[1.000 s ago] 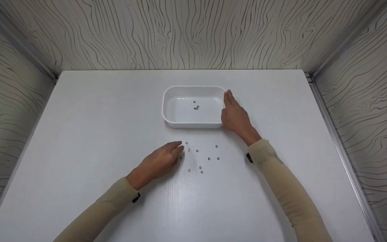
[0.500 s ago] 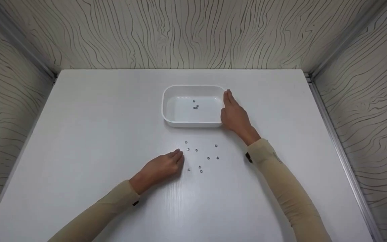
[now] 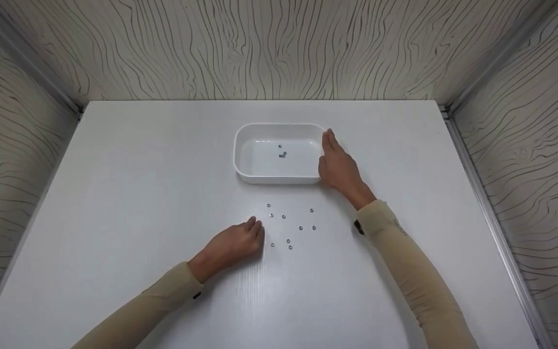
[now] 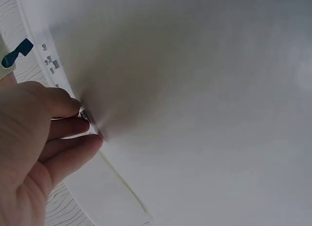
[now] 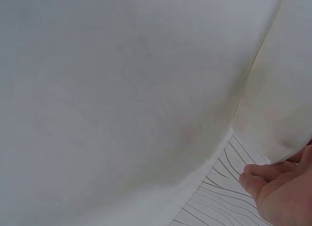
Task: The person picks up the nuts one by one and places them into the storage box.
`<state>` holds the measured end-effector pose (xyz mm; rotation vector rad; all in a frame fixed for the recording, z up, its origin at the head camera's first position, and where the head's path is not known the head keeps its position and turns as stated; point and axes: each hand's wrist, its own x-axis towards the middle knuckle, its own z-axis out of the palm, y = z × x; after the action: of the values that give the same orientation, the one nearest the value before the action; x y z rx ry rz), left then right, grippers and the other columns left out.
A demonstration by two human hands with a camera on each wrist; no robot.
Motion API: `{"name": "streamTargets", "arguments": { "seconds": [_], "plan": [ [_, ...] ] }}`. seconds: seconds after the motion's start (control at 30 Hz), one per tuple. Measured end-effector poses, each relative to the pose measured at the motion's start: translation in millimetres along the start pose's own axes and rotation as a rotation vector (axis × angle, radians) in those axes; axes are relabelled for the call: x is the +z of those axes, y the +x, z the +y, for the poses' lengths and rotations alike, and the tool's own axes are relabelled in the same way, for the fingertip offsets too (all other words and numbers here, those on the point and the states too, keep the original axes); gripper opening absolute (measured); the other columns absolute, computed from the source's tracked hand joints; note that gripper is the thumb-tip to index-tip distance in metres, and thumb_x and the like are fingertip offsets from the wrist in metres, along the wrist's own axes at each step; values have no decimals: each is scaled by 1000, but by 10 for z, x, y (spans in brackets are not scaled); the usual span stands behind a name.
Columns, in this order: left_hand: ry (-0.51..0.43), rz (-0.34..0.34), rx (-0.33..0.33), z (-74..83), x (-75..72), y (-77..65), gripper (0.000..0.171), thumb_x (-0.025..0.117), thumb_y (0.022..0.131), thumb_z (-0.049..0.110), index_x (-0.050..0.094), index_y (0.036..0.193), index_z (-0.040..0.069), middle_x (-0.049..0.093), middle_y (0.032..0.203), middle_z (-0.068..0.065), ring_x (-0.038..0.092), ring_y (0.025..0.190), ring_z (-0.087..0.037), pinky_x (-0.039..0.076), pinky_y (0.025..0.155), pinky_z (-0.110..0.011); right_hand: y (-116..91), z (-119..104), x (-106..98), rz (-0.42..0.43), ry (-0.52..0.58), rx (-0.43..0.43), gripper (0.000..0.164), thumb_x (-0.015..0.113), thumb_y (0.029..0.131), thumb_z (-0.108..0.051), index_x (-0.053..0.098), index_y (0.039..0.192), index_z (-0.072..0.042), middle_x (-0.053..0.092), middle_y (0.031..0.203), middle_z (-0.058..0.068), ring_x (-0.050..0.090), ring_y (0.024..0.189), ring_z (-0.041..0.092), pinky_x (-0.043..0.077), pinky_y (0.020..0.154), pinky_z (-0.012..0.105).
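My left hand (image 3: 233,245) is low at the left edge of a scatter of small metal nuts (image 3: 288,241) on the white table. In the left wrist view, the thumb and fingertips of the left hand (image 4: 44,138) come together on one small shiny nut (image 4: 84,114). A white rectangular tray (image 3: 279,180) stands farther back, with a few nuts (image 3: 283,155) on its floor. Against the tray's right end, my right hand (image 3: 341,169) holds the rim and side wall. The right wrist view catches that hand (image 5: 285,187) at the tray's edge, its fingers partly hidden.
Several loose nuts (image 3: 301,228) lie between the left hand and the right forearm. The white table (image 3: 114,194) ends at a patterned back wall (image 3: 259,48), with similar walls on both sides.
The left hand has drawn back slightly toward the person, its fingers closing together over the spot where a nut lay beside them. Tray and right hand have stayed put.
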<state>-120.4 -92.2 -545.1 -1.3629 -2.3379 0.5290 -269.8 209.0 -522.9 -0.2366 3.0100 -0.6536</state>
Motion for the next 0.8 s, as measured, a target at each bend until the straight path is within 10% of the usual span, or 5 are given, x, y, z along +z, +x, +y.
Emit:
{"name": "streamTargets", "arguments": {
  "seconds": [0.43, 0.8],
  "plan": [
    [15, -8, -15, 35, -16, 33, 24, 81, 90, 6, 79, 113, 3, 81, 107, -8, 79, 93, -16, 66, 67, -23, 15, 8, 3, -12, -1, 14, 67, 40, 108, -17, 15, 166, 2, 11, 177, 18, 25, 162, 35, 35, 130, 50],
    [35, -5, 7, 46, -48, 72, 11, 81, 87, 3, 82, 98, 3, 80, 84, -8, 56, 51, -7, 55, 47, -21, 6, -3, -6, -15, 9, 23, 67, 41, 109, -19, 14, 167, 1, 10, 178, 17, 23, 163, 34, 31, 132, 50]
  ]
}}
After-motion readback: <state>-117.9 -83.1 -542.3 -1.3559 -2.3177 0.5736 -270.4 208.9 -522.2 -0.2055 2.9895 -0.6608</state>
